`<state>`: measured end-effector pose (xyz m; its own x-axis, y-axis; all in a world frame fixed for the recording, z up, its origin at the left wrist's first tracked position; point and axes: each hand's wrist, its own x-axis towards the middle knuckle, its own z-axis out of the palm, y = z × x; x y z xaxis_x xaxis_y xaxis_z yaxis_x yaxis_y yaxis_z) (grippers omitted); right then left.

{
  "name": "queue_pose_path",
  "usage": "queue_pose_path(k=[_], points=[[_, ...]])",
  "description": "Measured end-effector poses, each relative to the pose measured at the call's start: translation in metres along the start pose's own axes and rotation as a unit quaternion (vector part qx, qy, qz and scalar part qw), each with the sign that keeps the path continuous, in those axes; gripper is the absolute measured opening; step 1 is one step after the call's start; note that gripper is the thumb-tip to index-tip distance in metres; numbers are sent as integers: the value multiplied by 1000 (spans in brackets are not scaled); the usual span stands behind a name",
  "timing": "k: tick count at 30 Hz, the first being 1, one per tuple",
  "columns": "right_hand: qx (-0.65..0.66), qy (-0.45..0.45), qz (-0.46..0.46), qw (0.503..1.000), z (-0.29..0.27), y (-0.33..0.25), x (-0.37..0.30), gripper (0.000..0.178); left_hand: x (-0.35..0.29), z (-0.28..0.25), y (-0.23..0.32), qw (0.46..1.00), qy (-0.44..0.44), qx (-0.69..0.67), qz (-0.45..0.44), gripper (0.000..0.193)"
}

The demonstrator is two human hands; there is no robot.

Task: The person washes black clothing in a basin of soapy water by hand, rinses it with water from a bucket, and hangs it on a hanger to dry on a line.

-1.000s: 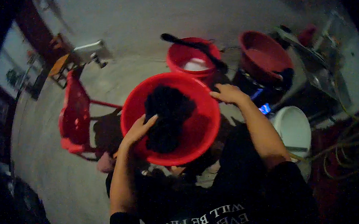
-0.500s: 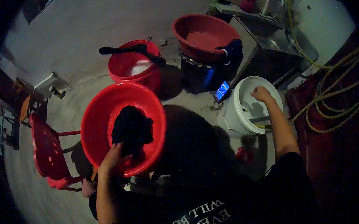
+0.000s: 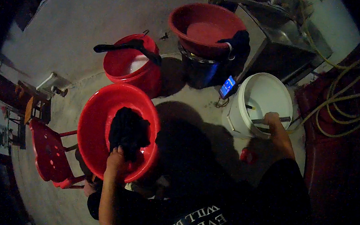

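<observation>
My left hand [image 3: 116, 160] is at the near side of a bright red basin [image 3: 94, 103], fingers closed on the edge of a bunched black cloth [image 3: 129, 132] lying in it. My right hand [image 3: 272, 121] is over the near rim of a white bucket [image 3: 240, 112]. Its fingers are curled at a straight grey bar [image 3: 286, 119] that lies across the bucket's mouth. Inside the bucket a small dark piece with a yellow tip [image 3: 250, 107] shows against the wall.
Behind the basin stands a red bucket [image 3: 118, 75] with a black hanger [image 3: 126, 45] across it. A dull red tub [image 3: 177, 25] sits on a dark drum [image 3: 199, 72]. A lit phone [image 3: 227, 86] leans near the white bucket. A red chair [image 3: 47, 154] is left, a coiled hose [image 3: 333, 97] right.
My right hand has moved from above the white bucket's inside back toward me, to the grey bar at the near rim. My left hand stays at the black cloth. The view has shifted slightly.
</observation>
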<state>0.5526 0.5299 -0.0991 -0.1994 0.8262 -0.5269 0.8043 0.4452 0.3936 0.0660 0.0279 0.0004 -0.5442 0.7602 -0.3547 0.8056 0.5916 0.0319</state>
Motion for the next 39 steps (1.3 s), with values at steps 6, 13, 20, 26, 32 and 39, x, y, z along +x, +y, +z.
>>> queue_pose_path(k=[6,13,20,26,32,39], points=[[2,-51,-113,992,18,11,20,31,15,-10,2,995,-92,39,-15,62],[92,-123,-71,986,15,16,24,29,13,30,-23,994,100,-37,27,29],[146,-168,-49,974,14,23,26,27,8,5,-10,1000,-1,8,16,65],[159,-156,-25,974,11,31,23,22,34,65,-64,996,-29,84,15,86],[144,-118,20,982,-4,14,8,20,27,75,-72,995,-33,94,-14,91],[229,20,-30,973,76,33,50,23,36,74,-73,989,-88,121,-14,88]])
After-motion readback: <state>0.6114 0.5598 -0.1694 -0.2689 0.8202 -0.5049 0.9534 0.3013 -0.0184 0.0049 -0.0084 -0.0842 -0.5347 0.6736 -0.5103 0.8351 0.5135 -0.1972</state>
